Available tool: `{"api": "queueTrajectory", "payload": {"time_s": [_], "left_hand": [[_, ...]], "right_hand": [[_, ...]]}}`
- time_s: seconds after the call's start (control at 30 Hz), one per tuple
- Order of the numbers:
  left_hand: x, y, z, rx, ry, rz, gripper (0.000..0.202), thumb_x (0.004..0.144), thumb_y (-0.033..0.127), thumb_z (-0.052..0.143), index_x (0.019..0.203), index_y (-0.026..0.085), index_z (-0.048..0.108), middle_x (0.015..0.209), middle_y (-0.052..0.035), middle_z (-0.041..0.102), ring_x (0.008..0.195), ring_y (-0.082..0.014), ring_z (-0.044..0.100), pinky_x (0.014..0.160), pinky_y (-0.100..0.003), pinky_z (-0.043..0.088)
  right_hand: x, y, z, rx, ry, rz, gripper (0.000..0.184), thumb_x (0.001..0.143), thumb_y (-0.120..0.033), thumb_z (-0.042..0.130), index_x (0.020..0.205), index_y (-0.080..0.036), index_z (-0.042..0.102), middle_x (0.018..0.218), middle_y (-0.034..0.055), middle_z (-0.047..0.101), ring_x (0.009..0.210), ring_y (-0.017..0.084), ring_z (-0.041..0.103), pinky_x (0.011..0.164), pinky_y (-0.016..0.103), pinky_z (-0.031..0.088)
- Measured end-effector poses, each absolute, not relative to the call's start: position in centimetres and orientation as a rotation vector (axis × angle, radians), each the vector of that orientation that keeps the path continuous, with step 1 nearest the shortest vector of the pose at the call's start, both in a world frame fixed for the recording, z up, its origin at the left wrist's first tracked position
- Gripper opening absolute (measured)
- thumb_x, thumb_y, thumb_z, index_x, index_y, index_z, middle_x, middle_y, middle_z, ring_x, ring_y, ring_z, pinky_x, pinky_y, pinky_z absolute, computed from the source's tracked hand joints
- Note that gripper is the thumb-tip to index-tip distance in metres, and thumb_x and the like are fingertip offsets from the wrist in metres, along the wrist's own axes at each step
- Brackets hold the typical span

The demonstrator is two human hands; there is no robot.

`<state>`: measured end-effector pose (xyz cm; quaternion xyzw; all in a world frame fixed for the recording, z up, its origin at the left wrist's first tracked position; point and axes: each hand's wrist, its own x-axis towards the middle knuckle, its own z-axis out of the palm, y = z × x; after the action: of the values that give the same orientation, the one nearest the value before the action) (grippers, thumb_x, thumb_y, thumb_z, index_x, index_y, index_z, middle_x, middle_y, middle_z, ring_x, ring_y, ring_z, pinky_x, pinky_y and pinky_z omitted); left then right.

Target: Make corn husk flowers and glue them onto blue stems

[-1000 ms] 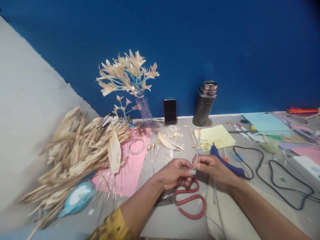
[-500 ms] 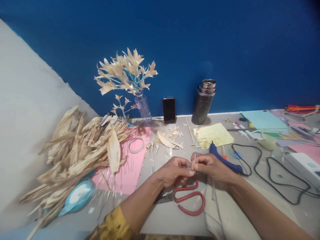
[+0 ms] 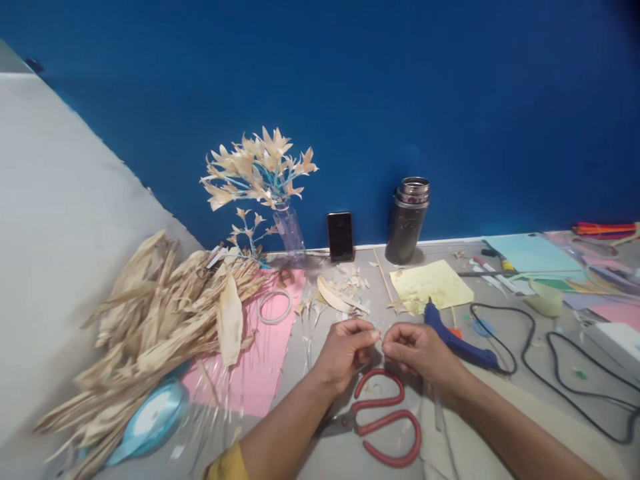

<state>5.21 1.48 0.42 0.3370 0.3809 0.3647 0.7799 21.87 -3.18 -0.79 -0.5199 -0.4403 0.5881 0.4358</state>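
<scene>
My left hand (image 3: pixel 346 348) and my right hand (image 3: pixel 415 348) meet fingertip to fingertip just above the table, both pinched on a thin pale stick whose tip shows between them (image 3: pixel 381 337). The blue-wrapped length seen before is hidden by my fingers. Red-handled scissors (image 3: pixel 381 420) lie on the table right below my hands. A blue glue gun (image 3: pixel 457 340) rests just right of my right hand, its black cord (image 3: pixel 550 373) trailing to the right.
A heap of dried husks (image 3: pixel 155 313) and a light blue ribbon roll (image 3: pixel 147 417) lie at left on pink paper (image 3: pixel 260 360). A vase of husk flowers (image 3: pixel 265 180), a phone (image 3: pixel 340 235) and a steel flask (image 3: pixel 407 220) stand by the blue wall. Coloured papers (image 3: pixel 540 257) cover the right.
The upright blue-wrapped stick no longer stands above my fingers; my hands have lowered it and drawn slightly apart. The view has tilted up a little.
</scene>
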Motion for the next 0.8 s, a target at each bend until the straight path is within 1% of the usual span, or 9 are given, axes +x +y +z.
{"api": "queueTrajectory", "payload": {"time_s": [0.07,0.13,0.23,0.37,0.47,0.53,0.6,0.7,0.8], "left_hand": [[5.19,1.44,0.37,0.750,0.835,0.782,0.031,0.053,0.028,0.090,0.063,0.014,0.064,0.044,0.0073,0.044,0.042,-0.0047,0.035,0.046,-0.021,0.025],[5.17,1.40,0.36,0.774,0.841,0.798,0.032,0.055,0.032,0.089,0.064,0.015,0.064,0.044,0.0074,0.044,0.043,-0.0054,0.036,0.047,-0.021,0.027],[5.18,1.35,0.32,0.800,0.840,0.854,0.033,0.058,0.035,0.089,0.065,0.015,0.064,0.051,0.0054,0.049,0.047,-0.0062,0.040,0.051,-0.022,0.031],[5.25,1.31,0.17,0.799,0.877,0.899,0.030,0.056,0.030,0.089,0.067,0.014,0.066,0.058,0.0036,0.055,0.051,-0.0070,0.046,0.054,-0.022,0.034],[5.22,1.37,0.21,0.765,0.890,0.877,0.031,0.054,0.024,0.089,0.075,0.015,0.067,0.056,0.0050,0.055,0.049,-0.0066,0.045,0.053,-0.021,0.033],[5.16,1.48,0.34,0.732,0.860,0.827,0.033,0.053,0.022,0.089,0.077,0.015,0.067,0.054,0.0050,0.055,0.047,-0.0066,0.044,0.052,-0.022,0.034],[5.07,1.59,0.48,0.712,0.832,0.788,0.033,0.052,0.023,0.089,0.075,0.014,0.067,0.053,0.0042,0.055,0.047,-0.0069,0.045,0.053,-0.022,0.035],[4.96,1.69,0.62,0.716,0.828,0.784,0.031,0.053,0.026,0.089,0.072,0.014,0.067,0.053,0.0030,0.056,0.048,-0.0074,0.045,0.054,-0.022,0.035],[4.92,1.70,0.60,0.751,0.828,0.796,0.032,0.056,0.033,0.090,0.069,0.013,0.067,0.055,0.0023,0.056,0.050,-0.0072,0.045,0.054,-0.022,0.034]], "right_hand": [[21.84,-3.15,-1.06,-1.310,-1.082,1.434,0.033,0.071,-0.047,0.079,0.068,-0.018,0.065,0.048,-0.0057,0.053,0.042,0.008,0.040,0.042,0.021,0.024],[21.80,-3.11,-1.05,-1.331,-1.067,1.409,0.031,0.072,-0.046,0.078,0.068,-0.018,0.064,0.046,-0.0056,0.054,0.040,0.008,0.041,0.041,0.021,0.025],[21.63,-3.08,-0.73,-1.351,-1.041,1.391,0.030,0.071,-0.044,0.078,0.067,-0.019,0.063,0.046,-0.0059,0.054,0.039,0.008,0.044,0.040,0.020,0.027],[21.36,-3.06,-0.26,-1.360,-1.022,1.392,0.029,0.070,-0.042,0.078,0.065,-0.019,0.061,0.046,-0.0062,0.055,0.039,0.008,0.045,0.040,0.019,0.028],[21.27,-3.02,-0.11,-1.360,-1.016,1.393,0.029,0.069,-0.042,0.078,0.065,-0.019,0.061,0.047,-0.0056,0.057,0.039,0.008,0.046,0.040,0.019,0.030],[21.25,-2.99,-0.09,-1.358,-1.011,1.394,0.030,0.068,-0.042,0.078,0.064,-0.019,0.060,0.046,-0.0062,0.055,0.038,0.008,0.046,0.039,0.019,0.029],[21.23,-2.96,-0.12,-1.355,-1.010,1.398,0.030,0.068,-0.043,0.078,0.063,-0.019,0.060,0.044,-0.0071,0.054,0.037,0.007,0.044,0.038,0.019,0.028],[21.22,-2.97,-0.17,-1.354,-1.010,1.397,0.030,0.069,-0.043,0.077,0.063,-0.019,0.060,0.046,-0.0066,0.055,0.037,0.007,0.043,0.038,0.019,0.028],[21.21,-3.01,-0.18,-1.364,-1.008,1.393,0.029,0.068,-0.042,0.077,0.063,-0.019,0.059,0.046,-0.0063,0.056,0.037,0.007,0.043,0.038,0.019,0.028]]}}
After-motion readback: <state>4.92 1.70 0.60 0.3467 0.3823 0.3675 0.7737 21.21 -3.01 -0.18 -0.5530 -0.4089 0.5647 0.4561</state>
